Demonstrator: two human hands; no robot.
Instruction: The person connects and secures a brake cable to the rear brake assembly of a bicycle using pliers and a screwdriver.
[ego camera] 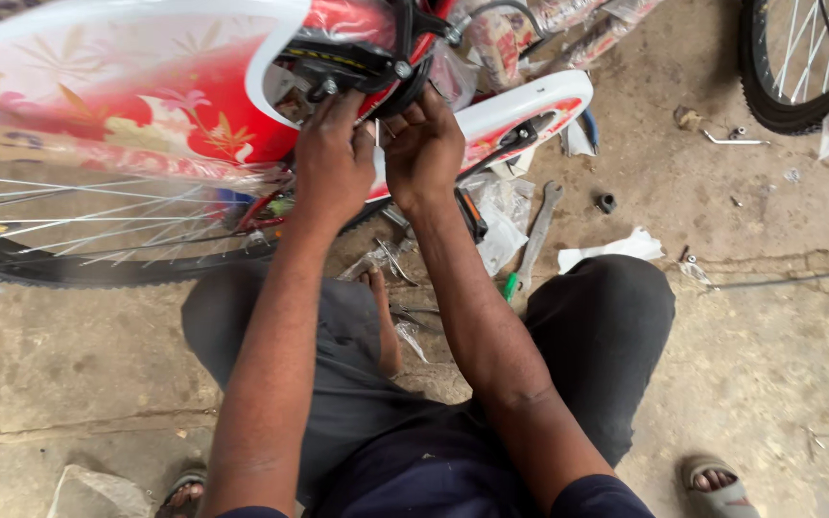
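Both hands meet at the underside of a bicycle lying on the concrete floor (769, 384), straight ahead of the squatting person. Left hand (333, 163) has its fingers curled and pressed up against a black pedal (343, 65) wrapped in clear plastic; whether it truly grips the pedal or only steadies it cannot be told, since the fingertips are hidden. Right hand (424, 149) sits just beside it, touching it at the knuckles, its fingers bent around the black crank parts (405, 48) next to the pedal; what it pinches, if anything, is hidden too. The pedal lies directly above and beyond the left hand, its long axis running left to right across the view, so the left hand is the nearer one to it, and the right is nearer to the crank.

Below the forearms, between the person's knees, torn plastic wrapping (501, 225) litters the ground. A flat metal spanner (539, 230) lies just to the right of the right forearm, pointing away from the person, with a green-handled tool (509, 287) touching its near end.

Farther off, the red and white chain guard (146, 86) spans the left, a spoked wheel (88, 230) beneath it. Another wheel (798, 67) stands at the far right.
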